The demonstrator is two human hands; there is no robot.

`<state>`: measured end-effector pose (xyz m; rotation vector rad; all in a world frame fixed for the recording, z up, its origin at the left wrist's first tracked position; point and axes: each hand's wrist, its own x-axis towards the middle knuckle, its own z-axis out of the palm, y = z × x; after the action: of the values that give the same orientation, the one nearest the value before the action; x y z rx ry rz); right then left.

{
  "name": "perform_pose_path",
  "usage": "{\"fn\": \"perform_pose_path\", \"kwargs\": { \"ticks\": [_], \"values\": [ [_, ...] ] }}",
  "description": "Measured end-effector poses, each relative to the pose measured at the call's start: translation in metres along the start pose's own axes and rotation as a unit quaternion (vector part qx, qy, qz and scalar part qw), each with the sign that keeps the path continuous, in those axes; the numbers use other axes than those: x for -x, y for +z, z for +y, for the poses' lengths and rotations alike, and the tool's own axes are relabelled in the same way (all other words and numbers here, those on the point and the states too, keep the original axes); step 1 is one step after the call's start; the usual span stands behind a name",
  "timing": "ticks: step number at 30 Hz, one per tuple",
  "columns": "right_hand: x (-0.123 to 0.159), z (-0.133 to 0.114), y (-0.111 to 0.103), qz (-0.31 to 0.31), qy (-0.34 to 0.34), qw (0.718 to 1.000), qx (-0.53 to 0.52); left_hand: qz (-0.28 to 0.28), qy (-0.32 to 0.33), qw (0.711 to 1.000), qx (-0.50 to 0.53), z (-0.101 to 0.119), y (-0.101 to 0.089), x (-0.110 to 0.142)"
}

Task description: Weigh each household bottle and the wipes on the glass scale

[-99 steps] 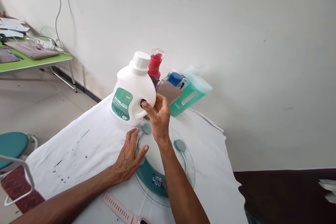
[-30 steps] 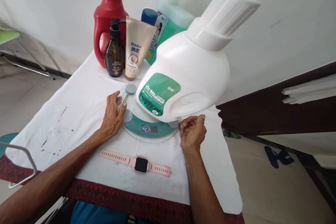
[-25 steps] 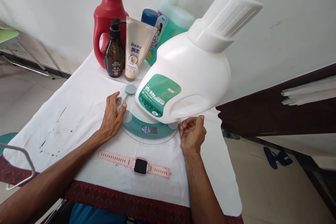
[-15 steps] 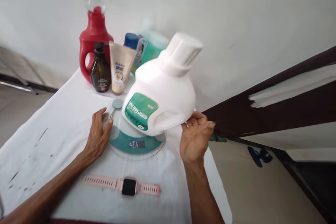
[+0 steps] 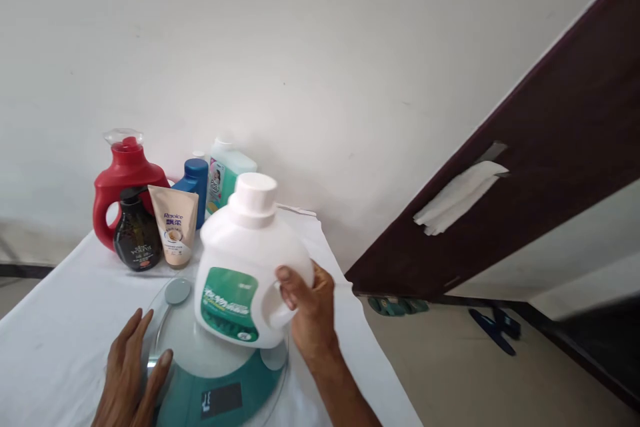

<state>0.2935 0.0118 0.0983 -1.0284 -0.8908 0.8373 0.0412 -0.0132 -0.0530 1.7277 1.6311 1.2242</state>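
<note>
My right hand (image 5: pixel 316 310) grips the handle of a white detergent jug (image 5: pixel 285 253) with a green label, its thumb over the handle. The jug leans slightly over a round glass scale (image 5: pixel 210 353) with a teal band and a small display; I cannot tell whether its base touches the glass. At the scale's left edge is my left hand (image 5: pixel 130 373), fingers spread and holding nothing, partly cut off by the frame's bottom.
Behind the scale stand a red jug (image 5: pixel 133 173), a dark pump bottle (image 5: pixel 137 237), a beige Rejoice tube (image 5: pixel 175 227), a blue bottle (image 5: pixel 196 180) and a green bottle (image 5: pixel 235 177). A white wall is behind them. Slippers (image 5: pixel 493 330) lie on the floor at right.
My right hand has gone from open beside the jug's base to gripping its handle, and the jug is more upright. The view has tilted up, so the pink watch is out of sight.
</note>
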Motion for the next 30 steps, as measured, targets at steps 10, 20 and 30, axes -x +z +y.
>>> {"fn": "perform_pose_path", "kwargs": {
  "ticks": [10, 20, 30],
  "values": [
    [-0.152, 0.011, -0.028, 0.246, -0.108, 0.963, -0.019, 0.005, -0.022, 1.0, -0.021, 0.008, 0.008, 0.007],
    [-0.266, 0.072, -0.041, 0.392, -0.07, 0.914, 0.076, 0.005, -0.066, 0.998, -0.014, 0.024, 0.006, 0.007],
    [-0.259, 0.082, -0.054, 0.32, -0.047, 0.908, 0.266, -0.03, -0.048, 0.998, -0.003, 0.016, -0.002, 0.006]
  ]
}}
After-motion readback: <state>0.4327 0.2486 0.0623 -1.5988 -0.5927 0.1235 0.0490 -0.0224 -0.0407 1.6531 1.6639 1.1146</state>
